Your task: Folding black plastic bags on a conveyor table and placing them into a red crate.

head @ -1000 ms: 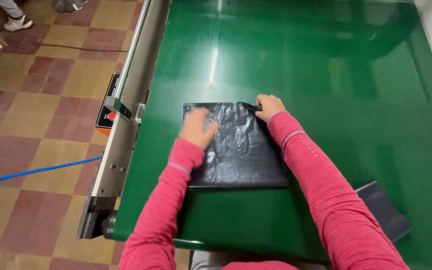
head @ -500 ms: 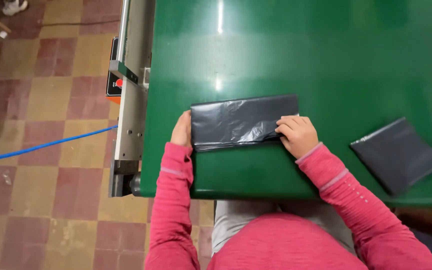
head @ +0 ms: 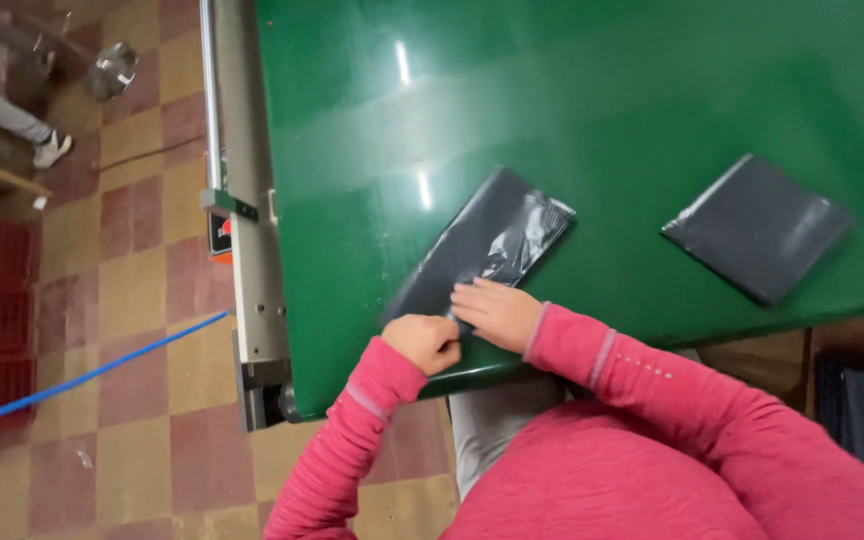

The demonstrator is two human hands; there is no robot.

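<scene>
Folded black plastic bag (head: 487, 245) lies slantwise on the green table (head: 602, 100), near its front edge. Right hand (head: 497, 313) rests flat on the bag's near end, fingers extended. Left hand (head: 424, 343) curled, pinching the same end beside it. Second folded dark bag (head: 757, 228) lies well apart, to the right.

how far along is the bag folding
Done: one folded dark bag lies flat and apart on the right of the green table. In hand: a second dark bag, folded to a long strip, with the left hand and right hand pressing its near end. Left: that strip looks longer and narrower than the finished one, so it probably needs more folds.
</scene>
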